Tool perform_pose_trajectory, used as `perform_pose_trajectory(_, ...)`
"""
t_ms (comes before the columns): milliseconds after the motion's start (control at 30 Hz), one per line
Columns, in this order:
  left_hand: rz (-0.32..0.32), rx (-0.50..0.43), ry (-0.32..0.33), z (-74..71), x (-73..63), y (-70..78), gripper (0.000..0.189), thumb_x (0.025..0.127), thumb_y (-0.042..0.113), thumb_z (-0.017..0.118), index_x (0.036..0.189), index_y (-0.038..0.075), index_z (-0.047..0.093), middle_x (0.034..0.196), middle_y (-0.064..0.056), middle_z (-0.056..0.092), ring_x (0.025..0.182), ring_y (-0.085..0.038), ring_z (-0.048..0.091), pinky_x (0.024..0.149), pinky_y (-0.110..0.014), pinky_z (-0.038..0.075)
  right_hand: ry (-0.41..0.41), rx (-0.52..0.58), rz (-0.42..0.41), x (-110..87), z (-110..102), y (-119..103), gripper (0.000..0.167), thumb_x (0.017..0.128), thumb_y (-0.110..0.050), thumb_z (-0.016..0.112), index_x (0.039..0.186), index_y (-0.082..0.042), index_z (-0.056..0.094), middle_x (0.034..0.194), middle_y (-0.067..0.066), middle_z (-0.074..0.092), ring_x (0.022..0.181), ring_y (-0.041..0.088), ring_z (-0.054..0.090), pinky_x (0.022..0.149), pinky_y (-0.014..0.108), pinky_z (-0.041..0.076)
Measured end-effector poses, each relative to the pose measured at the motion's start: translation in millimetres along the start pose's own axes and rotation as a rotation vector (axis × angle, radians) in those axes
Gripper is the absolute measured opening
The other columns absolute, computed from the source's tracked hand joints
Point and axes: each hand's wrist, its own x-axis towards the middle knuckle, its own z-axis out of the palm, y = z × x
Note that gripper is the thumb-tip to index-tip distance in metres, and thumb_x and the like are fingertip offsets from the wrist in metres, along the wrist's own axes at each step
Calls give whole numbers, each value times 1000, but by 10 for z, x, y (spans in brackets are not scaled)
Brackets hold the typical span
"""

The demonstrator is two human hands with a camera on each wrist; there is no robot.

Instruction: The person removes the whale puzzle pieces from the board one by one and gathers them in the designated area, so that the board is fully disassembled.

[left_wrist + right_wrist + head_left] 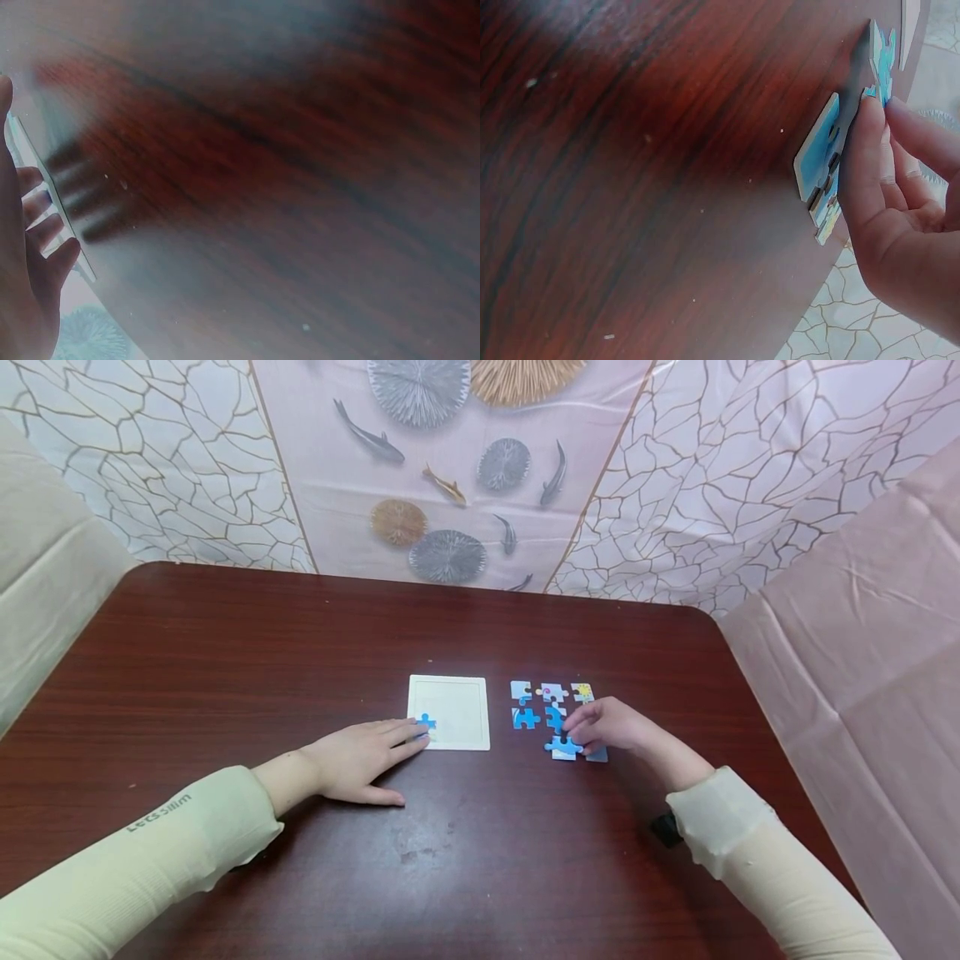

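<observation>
A shallow white square puzzle tray (461,706) lies on the table with one blue jigsaw piece (426,721) in its lower left corner. My left hand (360,762) is spread flat, its fingertips over that corner and partly covering the piece. In the left wrist view, the left fingers (64,259) reach over the tray's edge. To the right of the tray, my right hand (611,725) pinches a blue and white jigsaw piece (564,748) between thumb and index finger. The right wrist view shows this piece (883,64) edge-on at the fingertips.
Several loose jigsaw pieces lie in rough rows right of the tray, among them a sun piece (583,691) and a blue piece (525,718). One corner piece (597,755) is partly under the right hand. A patterned cloth (450,468) hangs behind the dark wooden table (300,635).
</observation>
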Motion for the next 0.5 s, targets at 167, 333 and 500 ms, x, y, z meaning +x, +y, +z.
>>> perform_pose_trajectory(167, -3, -2, -1, 0, 0, 4, 78, 87, 55, 53, 143, 4, 36, 150, -13, 33, 139, -30, 32, 112, -40, 31, 2, -5, -5, 9, 1, 13, 28, 88, -10, 63, 111, 6, 62, 98, 16, 69, 70, 13, 63, 71, 29, 57)
perform_pose_trajectory(333, -6, -3, 1, 3, 1, 4, 78, 87, 55, 53, 143, 4, 36, 150, -13, 33, 139, -29, 32, 112, -40, 31, 11, 7, -9, 14, 1, 12, 30, 89, -11, 62, 113, 6, 61, 100, 17, 69, 70, 13, 63, 71, 29, 57)
perform_pose_trajectory(500, -6, 1, 4, 7, 2, 4, 78, 87, 55, 53, 143, 4, 36, 151, -13, 33, 139, -29, 31, 112, -40, 31, 18, 22, -14, 28, -4, 5, 31, 89, -11, 62, 115, 7, 60, 99, 16, 69, 71, 12, 63, 71, 28, 57)
